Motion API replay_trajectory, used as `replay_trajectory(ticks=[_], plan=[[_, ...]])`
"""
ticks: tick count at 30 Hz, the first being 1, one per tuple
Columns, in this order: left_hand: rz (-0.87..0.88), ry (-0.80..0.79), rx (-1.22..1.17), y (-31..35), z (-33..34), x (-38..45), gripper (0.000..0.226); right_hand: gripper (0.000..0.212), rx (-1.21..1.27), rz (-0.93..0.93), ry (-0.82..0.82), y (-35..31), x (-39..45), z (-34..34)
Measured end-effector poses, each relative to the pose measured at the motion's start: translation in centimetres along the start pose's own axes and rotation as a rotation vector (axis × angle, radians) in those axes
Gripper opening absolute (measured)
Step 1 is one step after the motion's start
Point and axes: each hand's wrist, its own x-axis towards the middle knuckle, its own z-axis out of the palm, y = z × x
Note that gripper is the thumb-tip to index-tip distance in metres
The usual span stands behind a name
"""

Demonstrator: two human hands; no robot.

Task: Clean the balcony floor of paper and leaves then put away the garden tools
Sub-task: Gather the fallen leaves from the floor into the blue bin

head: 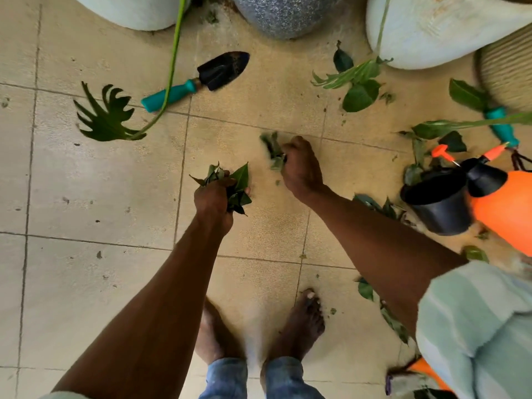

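My left hand grips a bunch of dark green leaves above the tiled floor. My right hand pinches a few more leaves, blurred by motion, just above the tiles. A trowel with a black blade and teal handle lies on the floor ahead. A second teal-handled tool lies at the right, partly under leaves. Loose leaves are scattered ahead right, and more leaves lie by my right foot.
Three large planters stand along the top edge. A long-stemmed split leaf droops over the floor at left. An orange pressure sprayer and a small black pot stand at right. My bare feet stand below my hands.
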Motion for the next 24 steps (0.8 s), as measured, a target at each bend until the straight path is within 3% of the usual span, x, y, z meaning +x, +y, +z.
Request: replay_trajectory(ticks=[2,4,11,14,18,21,24], plan=[[-0.001,-0.010,0.013,-0.9,0.9,-0.1,0.028,0.035,0.162,0.296,0.108,2.5,-0.1,-1.5],[-0.009,-0.044,0.031,-1.7,2.1,-0.3,0.026,0.031,0.252,0.480,0.176,5.1,0.5,-3.2],[0.006,-0.105,0.075,-3.0,6.8,-0.7,0.023,0.035,0.217,0.547,0.303,10.0,7.4,-8.7],[0.022,-0.146,0.100,-2.9,8.4,-0.5,0.020,0.041,0.102,0.400,0.108,10.9,8.3,-8.5],[0.020,-0.149,0.087,-2.8,9.2,-0.3,0.019,0.028,0.020,0.184,0.172,10.6,5.1,-4.7],[0.023,-0.126,0.093,-3.1,9.0,-0.3,0.019,0.035,-0.066,-0.054,0.167,9.6,1.6,-3.6],[0.025,-0.105,0.073,-2.9,8.5,-0.2,0.019,0.050,0.013,-0.089,0.177,7.9,2.5,-4.3]])
